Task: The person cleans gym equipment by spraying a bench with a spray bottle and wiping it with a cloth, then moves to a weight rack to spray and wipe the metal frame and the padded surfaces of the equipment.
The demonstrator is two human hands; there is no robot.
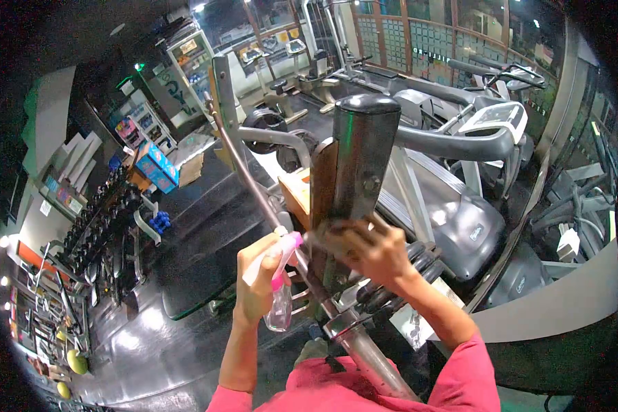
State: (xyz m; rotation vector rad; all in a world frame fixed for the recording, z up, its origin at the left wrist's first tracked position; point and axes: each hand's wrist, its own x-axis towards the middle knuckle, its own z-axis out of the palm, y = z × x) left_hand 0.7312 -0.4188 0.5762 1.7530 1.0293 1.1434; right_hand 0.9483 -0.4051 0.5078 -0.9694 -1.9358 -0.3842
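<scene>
My left hand [259,278] is wrapped round a spray bottle [279,312] with a pink-and-white trigger head and a clear body. Its nozzle points right, toward an upright black post [364,144] with a rounded top. At the lower part of that post is my right hand [378,250], fingers curled and blurred by motion. A smeared greyish patch shows at its fingertips; I cannot make out what it is. A long metal barbell [244,161] runs diagonally behind the bottle, and its thick sleeve [374,364] passes close in front of my body.
Weight plates [419,264] hang just below my right forearm. A treadmill [453,213] stands to the right. On the left are a black bench [192,275], a dumbbell rack [110,213] and a blue box [156,167]. Exercise bikes [319,86] stand at the back.
</scene>
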